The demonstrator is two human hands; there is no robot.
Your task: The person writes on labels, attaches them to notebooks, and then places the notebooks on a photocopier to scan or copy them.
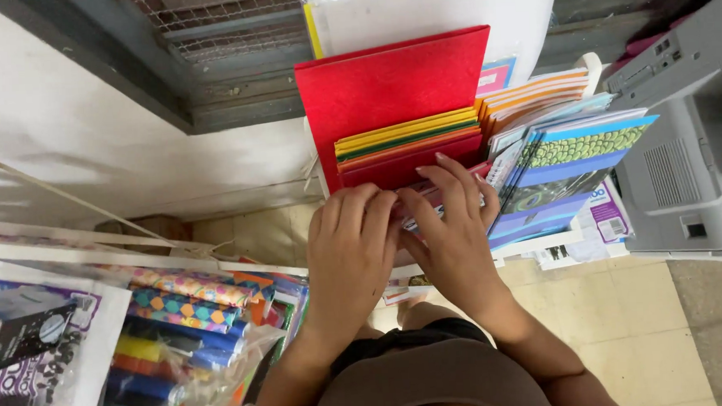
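Left hand (349,249): mine, back up, fingers (359,201) curled narrow over the near edge of the stack of folders, touching it. Whether they pinch a sheet, I cannot tell.

Right hand (454,243): mine, just beside the left, thumbs nearly meeting. Fingers (457,181) spread somewhat and laid flat on the same edge, tips reaching toward the notebooks. No closed grip visible.

Red folder (392,86): large, standing upright at the back of the stack, directly ahead of both hands.

Coloured sheets (407,135): yellow, green and orange edges, layered in front of the red folder, just beyond my fingertips.

Notebooks (565,172): blue covers with a green patterned band, fanned and tilted, just right of my right hand.

Orange-edged pads (536,95): stacked behind the notebooks, right of the red folder.

White sheets (450,9): tall bundle in clear wrap, behind the red folder.

Printer (692,153): grey, far right, beside the notebooks.

Patterned paper rolls (189,298): multicoloured, in clear plastic, lower left, well apart from the hands.

Pens or markers (151,366): yellow, blue and red, bagged, below the rolls.

Boxed goods (22,336): black and white packaging, far left.

Floor (631,329): pale tile, below right.
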